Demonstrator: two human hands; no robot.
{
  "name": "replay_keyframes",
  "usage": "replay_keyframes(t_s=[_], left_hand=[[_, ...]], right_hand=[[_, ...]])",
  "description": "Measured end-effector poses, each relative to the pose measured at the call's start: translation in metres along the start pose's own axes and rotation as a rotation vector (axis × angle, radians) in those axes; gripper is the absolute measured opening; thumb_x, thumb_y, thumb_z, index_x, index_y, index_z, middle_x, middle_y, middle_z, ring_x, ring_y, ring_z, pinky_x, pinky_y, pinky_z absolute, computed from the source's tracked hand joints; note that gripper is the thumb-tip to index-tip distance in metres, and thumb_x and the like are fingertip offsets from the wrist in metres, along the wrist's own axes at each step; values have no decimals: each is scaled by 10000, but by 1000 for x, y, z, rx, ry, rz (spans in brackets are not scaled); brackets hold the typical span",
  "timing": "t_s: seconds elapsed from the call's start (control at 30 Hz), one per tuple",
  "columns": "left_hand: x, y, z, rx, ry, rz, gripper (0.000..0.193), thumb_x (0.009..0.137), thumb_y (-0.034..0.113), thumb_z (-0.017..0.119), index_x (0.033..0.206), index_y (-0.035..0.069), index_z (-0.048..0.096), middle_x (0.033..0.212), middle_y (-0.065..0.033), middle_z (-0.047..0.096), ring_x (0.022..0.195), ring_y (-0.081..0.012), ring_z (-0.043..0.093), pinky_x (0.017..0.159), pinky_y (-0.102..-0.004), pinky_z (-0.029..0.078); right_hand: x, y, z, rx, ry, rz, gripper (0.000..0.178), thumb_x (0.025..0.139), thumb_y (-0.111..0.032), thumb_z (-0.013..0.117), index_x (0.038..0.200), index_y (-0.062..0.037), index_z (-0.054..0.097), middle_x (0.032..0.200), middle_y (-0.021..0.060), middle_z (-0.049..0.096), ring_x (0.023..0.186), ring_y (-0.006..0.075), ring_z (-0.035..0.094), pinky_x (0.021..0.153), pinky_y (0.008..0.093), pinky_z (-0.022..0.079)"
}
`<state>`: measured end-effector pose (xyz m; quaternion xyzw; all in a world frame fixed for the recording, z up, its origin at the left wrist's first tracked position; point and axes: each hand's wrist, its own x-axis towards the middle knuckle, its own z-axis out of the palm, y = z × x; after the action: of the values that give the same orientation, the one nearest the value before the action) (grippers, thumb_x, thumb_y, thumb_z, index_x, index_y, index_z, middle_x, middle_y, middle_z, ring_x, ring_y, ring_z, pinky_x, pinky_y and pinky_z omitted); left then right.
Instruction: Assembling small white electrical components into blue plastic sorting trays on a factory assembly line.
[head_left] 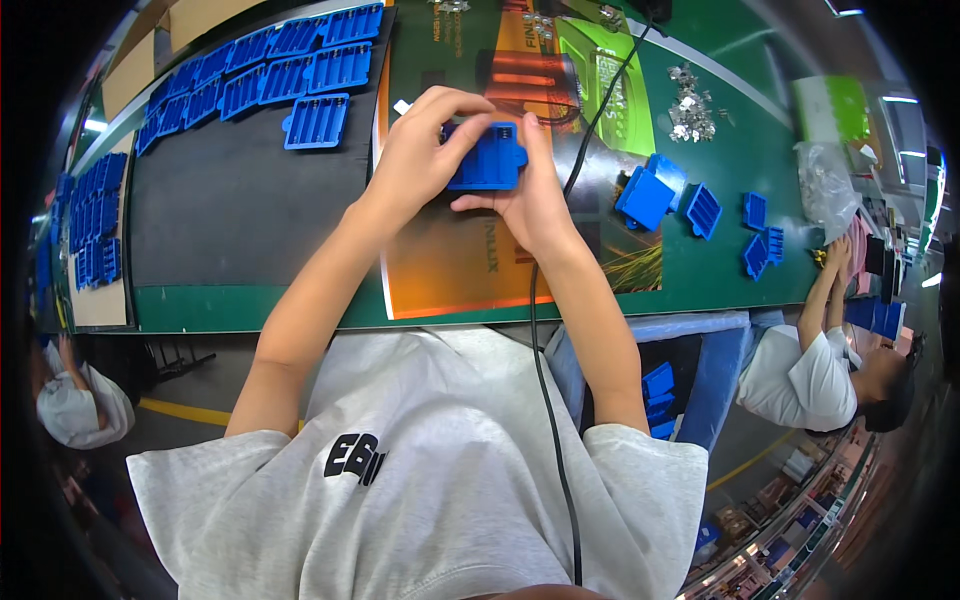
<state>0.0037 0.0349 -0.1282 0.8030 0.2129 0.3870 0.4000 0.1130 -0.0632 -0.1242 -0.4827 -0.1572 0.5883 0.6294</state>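
Observation:
Between my two hands, over the printed sheet, is a blue plastic battery holder [485, 165] with several long slots and a tab on its right side. My left hand [428, 145] is closed at its upper left, thumb and index finger bent toward the slots. Whether a small part is pinched in those fingertips cannot be made out. My right hand [532, 195] grips the holder from the right and below, thumb along its right edge and fingers under the near side. Small silvery metal contacts [692, 115] lie in a loose pile to the right.
Rows of blue holders [240, 90] lie on a black mat [250, 220] at left. More blue holders [645, 198] are at right. A black cable [600, 115] crosses the orange-and-green sheet [450, 275]. A blue-edged bin [725, 370] stands below the table. Another person [815, 370] works at far right.

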Motion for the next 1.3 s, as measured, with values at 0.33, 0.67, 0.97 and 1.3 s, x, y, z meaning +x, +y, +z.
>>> replay_keyframes(t_s=[0.33, 0.67, 0.97, 1.3], left_hand=[[-3, -9, 4, -279, 71, -355, 174, 946, 148, 534, 1018, 15, 622, 872, -43, 636, 799, -93, 581, 726, -241, 459], [-3, -9, 3, -357, 135, -348, 171, 955, 140, 518, 998, 2, 610, 847, -48, 629, 788, -85, 573, 705, -225, 445], [44, -10, -17, -80, -146, -334, 200, 923, 152, 549, 1003, -10, 635, 868, -61, 667, 830, -96, 613, 730, -247, 478], [157, -99, 59, 531, -377, 315, 321, 876, 141, 522, 1181, 106, 616, 943, -181, 568, 904, -349, 585, 806, -407, 482]], right_hand=[[5, -3, -15, -65, -50, -193, 533, 959, -410, 318, 1145, 52, 507, 948, 180, 638, 734, 270, 673, 484, 326, 524], [8, -1, -19, -100, 9, -268, 486, 984, -367, 347, 1077, 82, 509, 894, 184, 635, 653, 275, 680, 387, 269, 479], [16, -7, -35, -45, 118, -184, 471, 960, -360, 341, 1067, 59, 527, 860, 198, 642, 624, 255, 668, 449, 295, 516], [32, -4, -44, 225, 197, -227, 428, 925, -329, 406, 1085, 54, 510, 906, 203, 636, 748, 302, 661, 596, 382, 574]])
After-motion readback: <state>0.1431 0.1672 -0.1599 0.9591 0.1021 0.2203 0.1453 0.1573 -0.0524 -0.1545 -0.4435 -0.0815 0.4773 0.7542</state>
